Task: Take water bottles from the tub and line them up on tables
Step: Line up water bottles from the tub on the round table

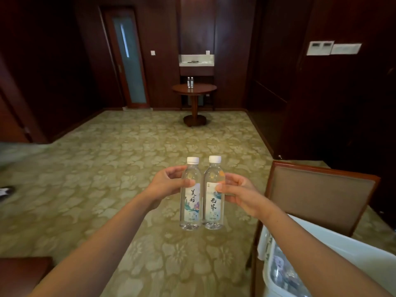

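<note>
Left hand (166,185), right hand (237,195) each grasp upright bottle (190,202), caps up.

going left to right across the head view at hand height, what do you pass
left hand → left bottle → right bottle → right hand → chair

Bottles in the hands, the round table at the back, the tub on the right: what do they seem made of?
The left bottle and right bottle look like clear, thin plastic: you can see through them. The round table seems polished dark wood; its top shows a sheen. The tub looks like pale, slightly see-through plastic; shapes show dimly through its wall.
</note>
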The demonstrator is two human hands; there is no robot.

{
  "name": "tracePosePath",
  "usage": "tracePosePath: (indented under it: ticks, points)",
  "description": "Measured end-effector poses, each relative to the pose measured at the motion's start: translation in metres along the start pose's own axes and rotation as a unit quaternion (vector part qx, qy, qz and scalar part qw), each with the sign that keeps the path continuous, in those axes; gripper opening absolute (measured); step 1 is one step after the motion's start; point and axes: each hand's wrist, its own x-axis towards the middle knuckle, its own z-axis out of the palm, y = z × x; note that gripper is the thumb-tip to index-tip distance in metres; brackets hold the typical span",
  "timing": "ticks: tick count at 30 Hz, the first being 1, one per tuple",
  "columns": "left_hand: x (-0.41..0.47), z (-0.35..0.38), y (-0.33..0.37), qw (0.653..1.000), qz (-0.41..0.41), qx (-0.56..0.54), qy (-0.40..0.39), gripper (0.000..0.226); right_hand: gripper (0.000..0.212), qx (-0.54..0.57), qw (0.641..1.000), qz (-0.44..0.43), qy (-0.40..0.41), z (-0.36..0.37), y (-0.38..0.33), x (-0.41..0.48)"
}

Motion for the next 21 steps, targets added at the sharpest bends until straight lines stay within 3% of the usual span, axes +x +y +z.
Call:
tracePosePath:
  ticks: [6, 10, 13, 17, 21]
  points:
    - [-0.02, -0.07, 0.004, 0.998, 0.012, -0.008, 0.063, 0.049, 0.088, -0.035, 0.999, -0.01, -0.028, 0.065, -0.009, 0.029]
    - [-0.027, -0.103, -0.002, 0.994, 0.02, -0.018, 0.105, 0.061, 0.071, -0.081, 0.995, -0.014, -0.048, 0.097, -0.015, 0.049]
    - [-0.025, -0.123, -0.006, 0.992, 0.018, -0.034, 0.124, 0.068, 0.069, -0.099, 0.993, -0.013, -0.065, 0.113, -0.016, 0.066]
    - [-0.01, -0.143, -0.007, 0.99, 0.014, -0.039, 0.134, 0.065, 0.054, -0.112, 0.99, -0.007, -0.08, 0.123, -0.018, 0.093]
    - [0.022, -0.156, -0.006, 0.989, 0.006, -0.041, 0.143, 0.052, 0.06, -0.108, 0.991, 0.002, -0.08, 0.124, -0.018, 0.134]
